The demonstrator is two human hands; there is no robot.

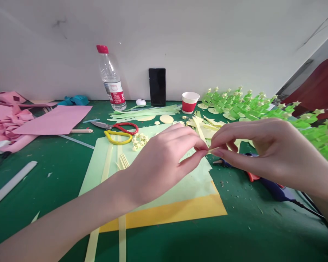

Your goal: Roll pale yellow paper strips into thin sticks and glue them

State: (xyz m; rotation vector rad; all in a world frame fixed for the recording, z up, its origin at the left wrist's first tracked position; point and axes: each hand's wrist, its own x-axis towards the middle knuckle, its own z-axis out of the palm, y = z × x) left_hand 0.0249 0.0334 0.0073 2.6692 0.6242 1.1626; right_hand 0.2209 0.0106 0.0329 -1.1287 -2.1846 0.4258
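Note:
My left hand and my right hand meet fingertip to fingertip above the right part of a pale green paper sheet. Both are closed in a pinch on a thin pale yellow paper strip, of which only a small piece shows between the fingers. Left of my left hand lie small folded paper stars and a few narrow paper strips. Scissors with one red and one yellow handle rest at the sheet's upper left. Long pale strips run down over the sheet's lower edge.
At the back stand a water bottle, a black phone and a paper cup. Green paper stems with stars fill the right. A dark blue tool with a cord lies under my right hand. Pink paper lies left.

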